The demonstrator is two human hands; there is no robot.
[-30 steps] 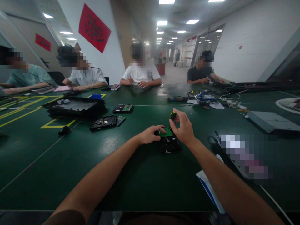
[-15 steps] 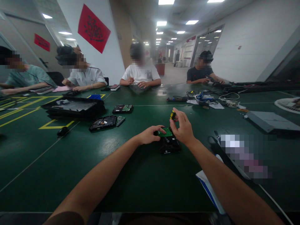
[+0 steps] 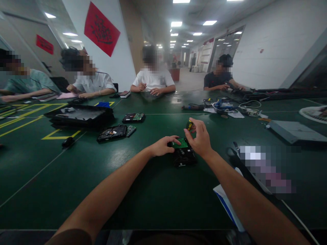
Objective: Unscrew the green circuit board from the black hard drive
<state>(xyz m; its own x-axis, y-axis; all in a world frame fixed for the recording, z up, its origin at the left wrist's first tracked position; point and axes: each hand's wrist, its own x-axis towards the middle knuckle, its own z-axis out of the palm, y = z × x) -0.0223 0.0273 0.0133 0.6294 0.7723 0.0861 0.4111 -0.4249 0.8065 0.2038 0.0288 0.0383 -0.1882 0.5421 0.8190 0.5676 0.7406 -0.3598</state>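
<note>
Screwdriver [image 3: 189, 125] held over a hard drive [image 3: 185, 157]

From where I stand, the right hand [image 3: 200, 137] pinches the yellow-and-black handle between thumb and fingers, above the green circuit board [image 3: 181, 144]. The left hand [image 3: 163, 146] rests at the board's left side; whether it clamps anything, I can't tell. The hard drive lies on the table [image 3: 145, 190], well apart from 2 more drives [image 3: 112, 133].

The green surface [image 3: 143, 194] has a smooth gloss. Toward its far edge the white sheet [image 3: 236, 115] looks like paper, the yellow-and-black handle [image 3: 189, 125] plastic.
</note>
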